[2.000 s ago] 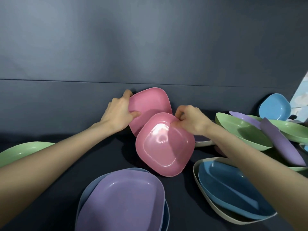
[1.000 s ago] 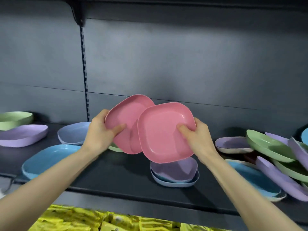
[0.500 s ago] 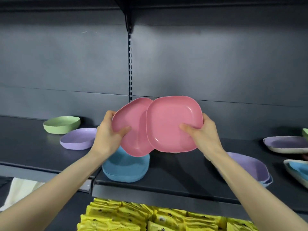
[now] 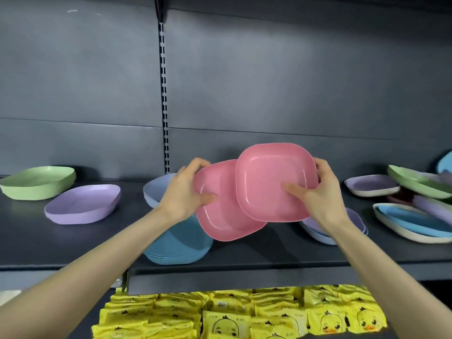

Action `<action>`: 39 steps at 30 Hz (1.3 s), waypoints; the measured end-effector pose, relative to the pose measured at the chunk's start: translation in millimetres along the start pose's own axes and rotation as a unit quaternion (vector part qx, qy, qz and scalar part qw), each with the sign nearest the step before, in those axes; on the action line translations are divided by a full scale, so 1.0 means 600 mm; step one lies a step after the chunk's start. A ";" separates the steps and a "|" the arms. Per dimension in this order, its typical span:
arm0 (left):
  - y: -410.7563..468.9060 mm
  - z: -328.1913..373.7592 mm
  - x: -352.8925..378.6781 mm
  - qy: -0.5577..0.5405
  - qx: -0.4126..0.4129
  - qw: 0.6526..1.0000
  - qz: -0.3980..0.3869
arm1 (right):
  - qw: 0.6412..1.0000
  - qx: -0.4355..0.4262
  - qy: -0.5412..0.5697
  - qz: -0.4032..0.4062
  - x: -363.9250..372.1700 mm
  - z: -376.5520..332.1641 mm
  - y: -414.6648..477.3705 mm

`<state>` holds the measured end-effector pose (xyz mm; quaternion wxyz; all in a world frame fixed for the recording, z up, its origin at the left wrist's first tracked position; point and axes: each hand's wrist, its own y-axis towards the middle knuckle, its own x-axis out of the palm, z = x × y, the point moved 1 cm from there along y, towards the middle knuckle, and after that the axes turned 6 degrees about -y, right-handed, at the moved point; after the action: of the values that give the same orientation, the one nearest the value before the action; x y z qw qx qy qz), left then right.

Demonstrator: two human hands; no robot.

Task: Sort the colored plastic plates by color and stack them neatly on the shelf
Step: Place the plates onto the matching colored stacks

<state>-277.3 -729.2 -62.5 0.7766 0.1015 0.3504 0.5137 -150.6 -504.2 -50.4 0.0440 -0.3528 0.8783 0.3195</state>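
Observation:
I hold two pink square plates tilted in the air above the dark shelf [image 4: 244,255]. My left hand [image 4: 182,194] grips the lower left pink plate [image 4: 220,216] by its left rim, thumb on its inner face. My right hand [image 4: 318,194] grips the upper right pink plate [image 4: 269,179] by its right rim, thumb inside. The right plate overlaps the front of the left one. Below them a stack of blue plates [image 4: 176,245] sits near the shelf's front edge.
On the shelf to the left stand a green plate [image 4: 36,182] and a purple plate [image 4: 80,204]. A pale blue plate [image 4: 152,189] lies behind my left hand. Mixed purple, green and blue plates [image 4: 415,216] crowd the right. Yellow packets [image 4: 244,314] fill the shelf below.
Both hands lifted the pink plates off the shelf and carried them left. The view has now swung back slightly to the right, and the right plate sits higher over the left one.

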 end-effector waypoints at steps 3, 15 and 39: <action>0.012 0.008 0.042 0.008 -0.011 0.998 -0.062 | 0.999 0.007 -0.037 0.002 -0.036 0.027 -0.004; 0.028 0.002 0.138 0.128 -0.107 0.965 -0.202 | 0.997 0.013 -0.056 -0.060 -0.089 0.099 0.020; 0.029 0.013 0.100 0.063 -0.135 0.956 -0.254 | 0.994 0.029 -0.012 -0.100 -0.026 0.109 0.053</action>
<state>-271.2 -667.6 -73.9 0.8643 -0.1290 0.3403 0.3472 -169.5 -438.9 -80.4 0.0965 -0.4338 0.8469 0.2920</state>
